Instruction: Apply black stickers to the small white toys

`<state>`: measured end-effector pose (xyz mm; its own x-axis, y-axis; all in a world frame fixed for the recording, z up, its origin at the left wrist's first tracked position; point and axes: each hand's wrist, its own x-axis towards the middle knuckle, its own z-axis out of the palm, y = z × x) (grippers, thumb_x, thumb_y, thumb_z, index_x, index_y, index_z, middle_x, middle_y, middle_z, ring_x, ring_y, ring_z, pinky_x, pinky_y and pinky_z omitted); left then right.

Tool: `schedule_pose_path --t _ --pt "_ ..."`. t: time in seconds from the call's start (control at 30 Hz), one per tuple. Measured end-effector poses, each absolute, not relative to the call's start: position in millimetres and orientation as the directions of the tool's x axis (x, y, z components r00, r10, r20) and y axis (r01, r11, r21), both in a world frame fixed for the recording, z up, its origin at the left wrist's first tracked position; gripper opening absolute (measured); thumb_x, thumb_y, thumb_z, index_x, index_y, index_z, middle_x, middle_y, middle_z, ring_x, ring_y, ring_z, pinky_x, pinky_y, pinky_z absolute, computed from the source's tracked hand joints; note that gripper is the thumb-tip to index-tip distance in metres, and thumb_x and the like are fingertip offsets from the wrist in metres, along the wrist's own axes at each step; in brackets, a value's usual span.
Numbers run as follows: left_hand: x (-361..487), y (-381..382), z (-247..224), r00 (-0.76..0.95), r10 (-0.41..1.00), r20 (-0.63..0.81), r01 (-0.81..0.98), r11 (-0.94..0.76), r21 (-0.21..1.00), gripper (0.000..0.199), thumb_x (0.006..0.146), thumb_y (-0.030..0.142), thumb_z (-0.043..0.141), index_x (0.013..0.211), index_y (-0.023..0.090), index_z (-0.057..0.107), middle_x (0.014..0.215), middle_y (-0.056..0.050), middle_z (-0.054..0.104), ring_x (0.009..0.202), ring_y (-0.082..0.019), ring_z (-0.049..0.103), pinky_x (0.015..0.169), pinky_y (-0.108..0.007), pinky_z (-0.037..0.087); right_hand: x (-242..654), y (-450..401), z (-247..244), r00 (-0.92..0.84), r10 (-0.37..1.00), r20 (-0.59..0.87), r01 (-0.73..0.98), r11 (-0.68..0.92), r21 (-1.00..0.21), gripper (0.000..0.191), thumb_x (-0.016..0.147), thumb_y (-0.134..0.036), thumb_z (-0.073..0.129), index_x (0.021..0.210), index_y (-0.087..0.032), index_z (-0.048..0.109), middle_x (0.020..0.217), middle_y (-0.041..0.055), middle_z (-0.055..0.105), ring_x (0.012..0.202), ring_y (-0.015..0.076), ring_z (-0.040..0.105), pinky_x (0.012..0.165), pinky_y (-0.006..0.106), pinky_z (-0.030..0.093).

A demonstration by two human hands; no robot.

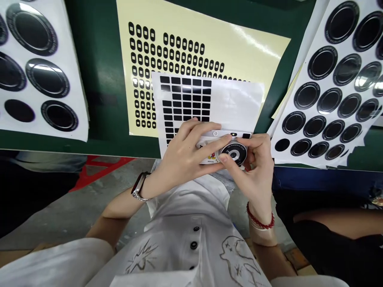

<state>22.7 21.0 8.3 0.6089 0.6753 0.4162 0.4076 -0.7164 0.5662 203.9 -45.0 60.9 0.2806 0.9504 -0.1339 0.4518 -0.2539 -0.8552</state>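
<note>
A small white rectangular case (206, 148) printed with a cartoon figure is held above the near edge of the green counter (98, 79), just left of centre. It is gripped between both hands. The left hand (182, 149) is curved over the case's left end, with its fingers (203, 129) laid across the top and a metal-linked watch (139, 187) worn on the wrist. The right hand (254, 169) is closed narrowly on the case's right end, its thumb (224, 158) pressed at the rim of a round black-and-silver ring label (233, 153). That label is seated on the case's face, and a red beaded bracelet (260, 219) is worn on the right wrist.

Directly behind the hands, a white sheet of small black rectangular labels (185, 99) overlies a cream sheet printed with rows of black rounded rectangles (179, 52). Sheets of round black labels are laid out at far left (38, 75) and far right (329, 87), some spaces on the right sheet being bare. A bare forearm (335, 219), not the person's own, is seen against dark clothing at near right.
</note>
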Motion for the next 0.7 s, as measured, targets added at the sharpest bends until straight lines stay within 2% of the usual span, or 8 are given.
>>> schedule_pose_path --t 0.1,0.27,0.5,0.6,0.7 --pt "22 20 7 0.606 0.683 0.407 0.406 -0.706 0.580 0.057 0.098 0.054 0.076 0.144 0.022 0.061 0.136 -0.014 0.067 0.120 -0.030 0.061 0.107 -0.051 0.054 194 -41 57 0.380 0.923 -0.059 0.441 -0.237 -0.865 0.019 0.091 -0.030 0.082 0.099 -0.022 0.068 0.092 0.0003 0.049 0.075 0.0131 0.050 0.057 0.027 0.038" --pt "19 20 7 0.615 0.690 0.382 0.412 -0.694 0.590 0.063 0.096 0.060 0.075 0.148 0.027 0.059 0.138 -0.013 0.067 0.121 -0.030 0.062 0.107 -0.052 0.054 198 -40 54 0.415 0.904 -0.100 0.328 -0.251 -0.911 0.003 0.096 -0.025 0.074 0.095 -0.022 0.075 0.085 -0.0001 0.050 0.071 0.0126 0.047 0.056 0.027 0.035" --pt "19 20 7 0.608 0.701 0.373 0.385 -0.671 0.633 0.065 0.095 0.055 0.079 0.150 0.030 0.057 0.139 -0.014 0.066 0.123 -0.030 0.061 0.109 -0.054 0.052 223 -50 54 0.259 0.920 -0.295 0.181 -0.346 -0.920 0.021 0.103 -0.036 0.064 0.115 -0.030 0.080 0.098 0.0029 0.053 0.075 0.0152 0.050 0.063 0.032 0.045" --pt "19 19 6 0.605 0.711 0.358 0.396 -0.659 0.640 0.065 0.093 0.054 0.082 0.150 0.032 0.058 0.140 -0.013 0.066 0.123 -0.031 0.059 0.107 -0.055 0.053 233 -55 53 0.145 0.942 -0.302 0.179 -0.325 -0.929 0.027 0.101 -0.035 0.066 0.126 -0.031 0.076 0.103 0.0032 0.051 0.079 0.0158 0.051 0.069 0.033 0.049" --pt "20 18 5 0.597 0.711 0.370 0.382 -0.658 0.648 0.063 0.094 0.049 0.082 0.150 0.033 0.058 0.141 -0.013 0.065 0.124 -0.031 0.057 0.107 -0.055 0.053 238 -59 52 0.056 0.960 -0.275 0.207 -0.281 -0.937 0.042 0.096 -0.034 0.074 0.137 -0.032 0.069 0.110 0.0038 0.050 0.085 0.0163 0.051 0.070 0.031 0.051"
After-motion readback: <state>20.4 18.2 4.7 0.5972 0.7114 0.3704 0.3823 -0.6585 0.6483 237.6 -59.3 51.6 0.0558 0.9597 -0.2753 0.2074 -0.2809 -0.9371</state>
